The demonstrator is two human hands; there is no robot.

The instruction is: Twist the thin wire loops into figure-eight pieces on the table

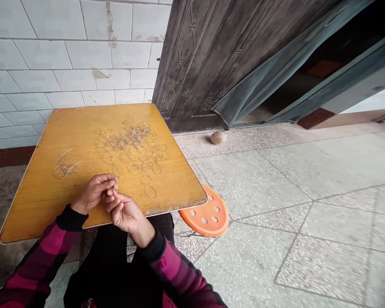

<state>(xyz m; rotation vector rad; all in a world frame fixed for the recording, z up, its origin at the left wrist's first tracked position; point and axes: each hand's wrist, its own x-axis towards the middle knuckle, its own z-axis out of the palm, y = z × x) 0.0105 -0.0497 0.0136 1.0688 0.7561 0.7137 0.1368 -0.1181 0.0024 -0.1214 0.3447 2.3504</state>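
Note:
My left hand and my right hand meet over the near edge of a yellow wooden table. Both pinch a thin piece of wire held between their fingertips. Beyond the hands lies a spread of several bent wire loops, some shaped like a figure eight. A small bundle of straighter wire pieces rests on the table's left part.
An orange plastic stool stands under the table's right corner. A white tiled wall rises behind the table. A dark carved door and a hanging curtain are at the back right, with a small round stone on the tiled floor.

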